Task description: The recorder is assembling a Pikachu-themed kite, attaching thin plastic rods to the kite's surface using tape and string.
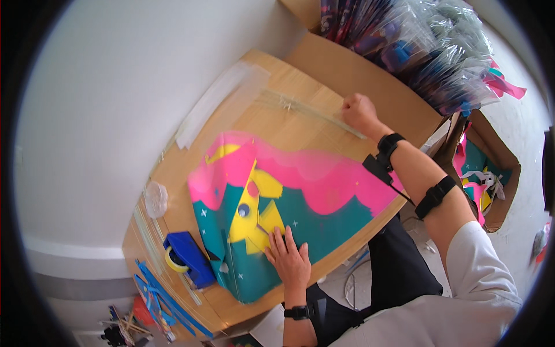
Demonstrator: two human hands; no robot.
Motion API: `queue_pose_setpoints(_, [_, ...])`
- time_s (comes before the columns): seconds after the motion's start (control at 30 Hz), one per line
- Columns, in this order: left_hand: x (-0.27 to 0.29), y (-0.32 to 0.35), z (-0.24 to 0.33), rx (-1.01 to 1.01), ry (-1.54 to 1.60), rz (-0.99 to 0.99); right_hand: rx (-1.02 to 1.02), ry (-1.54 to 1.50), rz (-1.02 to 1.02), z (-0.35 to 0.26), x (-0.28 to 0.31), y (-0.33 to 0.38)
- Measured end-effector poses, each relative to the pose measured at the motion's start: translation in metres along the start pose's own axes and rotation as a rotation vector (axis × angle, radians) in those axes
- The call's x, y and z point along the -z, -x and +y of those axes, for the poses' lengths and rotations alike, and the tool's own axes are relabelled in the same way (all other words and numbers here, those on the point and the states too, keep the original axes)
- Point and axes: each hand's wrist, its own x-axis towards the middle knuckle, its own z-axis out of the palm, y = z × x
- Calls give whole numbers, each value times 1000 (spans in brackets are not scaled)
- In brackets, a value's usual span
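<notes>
A thin printed sheet (329, 179), pink with a scalloped edge over teal, lies on the wooden table (312, 75). It bears a yellow cartoon figure (267, 222), and its left side is folded over. My left hand (289, 263) rests flat on the sheet beside the figure, fingers stretched out. Beyond the sheet's far edge, my right hand (359, 113) is closed above the table. What its fingers hold, if anything, is hidden. Close to it runs a bundle of thin pale rods (306, 110).
On the table's left stand a blue tape dispenser (193, 260) and a clear round container (156, 199). Blue strips (162, 295) lie at the near left corner. Clear film (214, 98) lies along the wall. Bagged goods (416, 52) fill the far right; a cardboard box (509, 156) holds colored scraps.
</notes>
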Motion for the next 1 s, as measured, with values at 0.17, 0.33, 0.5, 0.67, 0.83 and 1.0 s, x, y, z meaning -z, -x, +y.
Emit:
queue_pose_setpoints(0.17, [-2,1,-3,1,-7,52,-89,-66,10,-7,23,11])
queue_pose_setpoints(0.33, [-8,10,-19,57,419,338,286,-122,-42,-16,43,57])
queue_pose_setpoints(0.5, [-8,46,-35,159,544,536,713,6,-254,-18,81,149])
queue_pose_setpoints(0.67, [-5,70,-31,145,389,379,678,37,-253,-4,90,209])
queue_pose_setpoints(0.83, [0,60,-19,51,295,389,585,-23,-236,-8,92,219])
queue_pose_setpoints(1.0, [5,43,-8,-4,186,402,640,-29,-279,-9,88,217])
